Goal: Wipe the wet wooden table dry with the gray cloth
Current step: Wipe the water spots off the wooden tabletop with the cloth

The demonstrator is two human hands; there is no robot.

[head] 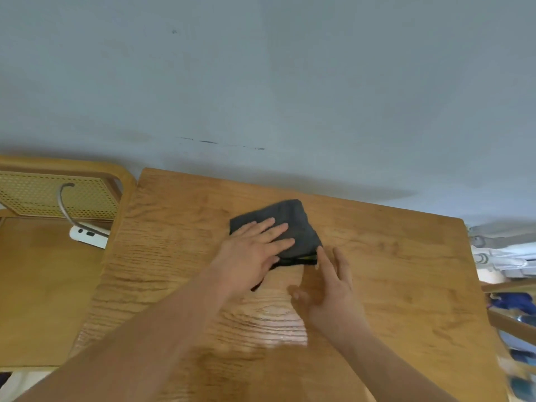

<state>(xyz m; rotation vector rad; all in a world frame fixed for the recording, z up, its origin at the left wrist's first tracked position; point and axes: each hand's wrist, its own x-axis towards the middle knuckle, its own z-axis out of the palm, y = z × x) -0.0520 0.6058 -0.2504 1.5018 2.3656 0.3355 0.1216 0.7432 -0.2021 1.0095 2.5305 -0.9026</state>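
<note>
My left grip (255, 250) presses spread on the gray cloth (293, 221), right grip (330, 285) spread at 5 o'clock; I judge the bench (400, 256) wet at 6 o'clock, unwiped.

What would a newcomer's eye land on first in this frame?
The folded gray cloth in the middle of the wooden table stands out, with the left hand pressed flat on it and the right hand open beside its near right corner. Nearer the person, a wet sheen glistens on the wood. Off the table's left edge lies a white power strip with a gray cable.
</note>
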